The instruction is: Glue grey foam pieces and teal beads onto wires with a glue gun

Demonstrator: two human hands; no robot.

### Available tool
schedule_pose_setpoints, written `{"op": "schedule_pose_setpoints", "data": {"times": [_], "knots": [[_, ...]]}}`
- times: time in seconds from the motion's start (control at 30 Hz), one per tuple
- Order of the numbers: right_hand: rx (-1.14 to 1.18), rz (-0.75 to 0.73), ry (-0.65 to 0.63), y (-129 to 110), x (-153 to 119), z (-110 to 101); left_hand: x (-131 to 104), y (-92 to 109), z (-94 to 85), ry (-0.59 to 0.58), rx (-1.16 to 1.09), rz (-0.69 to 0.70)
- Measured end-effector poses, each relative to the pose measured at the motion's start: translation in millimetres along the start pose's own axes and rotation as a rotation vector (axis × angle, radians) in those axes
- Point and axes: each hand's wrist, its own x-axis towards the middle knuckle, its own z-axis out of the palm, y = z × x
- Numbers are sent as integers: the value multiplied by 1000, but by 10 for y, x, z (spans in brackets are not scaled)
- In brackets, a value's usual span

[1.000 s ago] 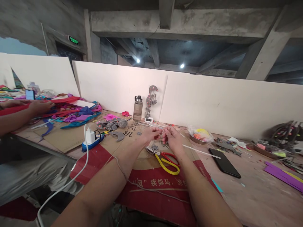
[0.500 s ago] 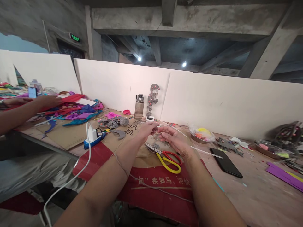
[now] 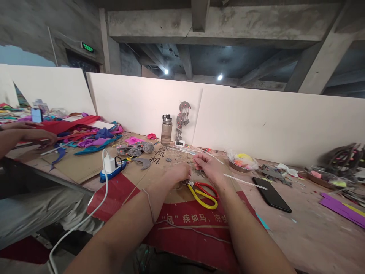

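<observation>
Red-and-yellow-handled tool [image 3: 203, 206] lies on cardboard [image 3: 189, 245], left hand [image 3: 181, 173] by its metal end, grip state can't tell, right hand [image 3: 207, 166] grip pinched together, contents too small to tell, black phone [image 3: 272, 196] right on tabletop [image 3: 308, 228].

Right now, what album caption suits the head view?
Left hand and right hand close together beside a red-and-yellow-handled tool, a black phone lying to the right.

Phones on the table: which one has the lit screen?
The upright phone at far left: it glows pale blue, while the black phone, lying flat at right, is dark.
</observation>
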Motion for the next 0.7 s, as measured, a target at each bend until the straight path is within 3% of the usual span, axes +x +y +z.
{"op": "schedule_pose_setpoints", "data": {"times": [0.1,0.33,0.53,0.7], "knots": [[-35,-2,-17,30,14,10,-16,60,-27,-122,169,-7],[-115,-3,-39,36,2,41,-38,189,-90,-217,409,-3],[-192,-19,-65,30,-13,64,4,177,-77,-252,417,-13],[-421,-147,130,90,20,5,10,179,-120,-179,300,-20]]}}
